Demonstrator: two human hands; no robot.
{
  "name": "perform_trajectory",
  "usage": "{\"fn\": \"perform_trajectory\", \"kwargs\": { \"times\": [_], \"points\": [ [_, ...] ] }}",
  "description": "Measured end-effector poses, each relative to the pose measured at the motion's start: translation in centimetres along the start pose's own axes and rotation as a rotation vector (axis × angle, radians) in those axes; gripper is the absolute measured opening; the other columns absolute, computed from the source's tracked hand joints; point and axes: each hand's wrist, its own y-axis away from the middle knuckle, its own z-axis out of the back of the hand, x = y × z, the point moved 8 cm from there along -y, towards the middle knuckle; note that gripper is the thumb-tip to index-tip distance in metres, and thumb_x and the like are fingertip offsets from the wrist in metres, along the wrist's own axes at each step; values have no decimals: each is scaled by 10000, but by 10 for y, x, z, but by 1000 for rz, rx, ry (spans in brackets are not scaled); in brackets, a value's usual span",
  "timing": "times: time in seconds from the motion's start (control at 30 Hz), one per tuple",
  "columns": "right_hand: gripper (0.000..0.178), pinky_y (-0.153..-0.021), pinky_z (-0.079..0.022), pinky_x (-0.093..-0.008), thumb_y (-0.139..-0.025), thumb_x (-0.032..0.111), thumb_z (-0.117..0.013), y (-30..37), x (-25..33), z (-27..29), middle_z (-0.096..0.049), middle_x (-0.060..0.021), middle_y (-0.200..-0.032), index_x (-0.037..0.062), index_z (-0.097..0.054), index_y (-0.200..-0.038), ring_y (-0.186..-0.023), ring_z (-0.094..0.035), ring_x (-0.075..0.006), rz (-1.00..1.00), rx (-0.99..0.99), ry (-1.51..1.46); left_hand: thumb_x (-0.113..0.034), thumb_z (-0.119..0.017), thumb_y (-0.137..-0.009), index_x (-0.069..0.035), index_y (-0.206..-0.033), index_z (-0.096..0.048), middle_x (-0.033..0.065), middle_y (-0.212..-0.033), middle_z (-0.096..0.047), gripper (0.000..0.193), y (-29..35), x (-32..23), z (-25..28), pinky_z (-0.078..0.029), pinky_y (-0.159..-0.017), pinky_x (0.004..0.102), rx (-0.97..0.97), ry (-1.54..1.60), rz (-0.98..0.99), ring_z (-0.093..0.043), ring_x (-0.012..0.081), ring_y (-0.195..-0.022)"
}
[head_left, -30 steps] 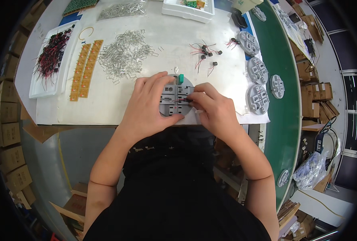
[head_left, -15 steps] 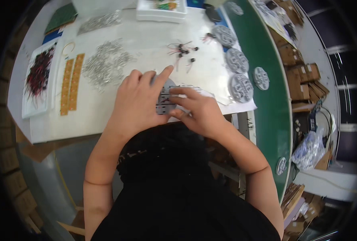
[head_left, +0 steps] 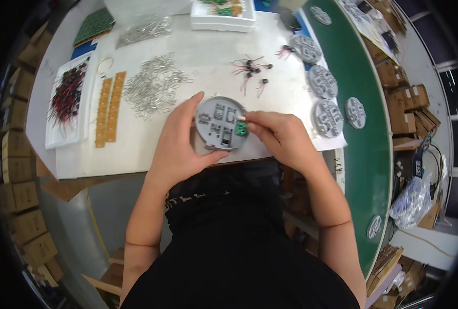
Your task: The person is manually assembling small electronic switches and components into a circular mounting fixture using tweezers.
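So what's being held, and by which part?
The left hand grips the round grey housing by its left and lower rim. The right hand is at its right edge; whether it pinches anything is unclear.

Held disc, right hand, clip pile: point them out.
Held disc (head_left: 221, 123), head view: middle of its face.
Right hand (head_left: 282, 135), head view: back of the hand.
Clip pile (head_left: 154, 86), head view: middle of the heap.

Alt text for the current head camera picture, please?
A person's left hand holds a round grey part at a white worktable, the right hand at the part's right edge. Loose metal pieces and wired black parts lie beyond.
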Motion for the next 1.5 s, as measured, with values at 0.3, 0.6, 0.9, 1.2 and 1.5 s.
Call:
{"fn": "perform_trajectory", "kwargs": {
  "times": [0.3,0.6,0.9,1.2,1.5],
  "points": [
    [232,-579,-495,-493,-1014,255,-666,-22,9,-38,-678,-133,-741,78,-642,-866,-650,-659,-395,27,472,532,-382,-1025,-594,-73,-1446,-536,126,-1165,-708,1031,6,8,-11,-523,-949,443,-5,-196,39,-667,326,-1091],
    [253,-487,-489,-449,-994,303,-694,-21,16,-45,-626,-111,-645,95,-659,-853,-557,-663,-341,165,285,650,-310,-1058,-527,-43,-1403,-571,152,-1255,-702,1038,2,6,-8,-557,-952,432,-19,-190,21,-684,329,-1095],
    [218,-541,-495,-474,-1004,266,-682,-18,7,-45,-643,-115,-718,90,-638,-885,-614,-661,-355,130,289,586,-315,-1054,-533,-45,-1410,-562,155,-1256,-702,1041,1,7,-9,-549,-963,436,-2,-189,13,-690,334,-1092],
    [190,-516,-514,-461,-988,267,-674,-17,8,-49,-658,-109,-707,98,-655,-903,-587,-677,-333,164,314,599,-313,-1049,-529,-44,-1399,-568,150,-1233,-712,1030,2,5,-10,-542,-959,440,-5,-210,-14,-697,335,-1077],
    [174,-521,-516,-464,-979,258,-670,-14,3,-52,-667,-109,-709,96,-650,-918,-600,-687,-332,174,296,567,-311,-1042,-543,-44,-1385,-573,150,-1240,-717,1000,2,5,-10,-536,-971,441,-6,-207,-3,-699,339,-1089]
  ]
}}
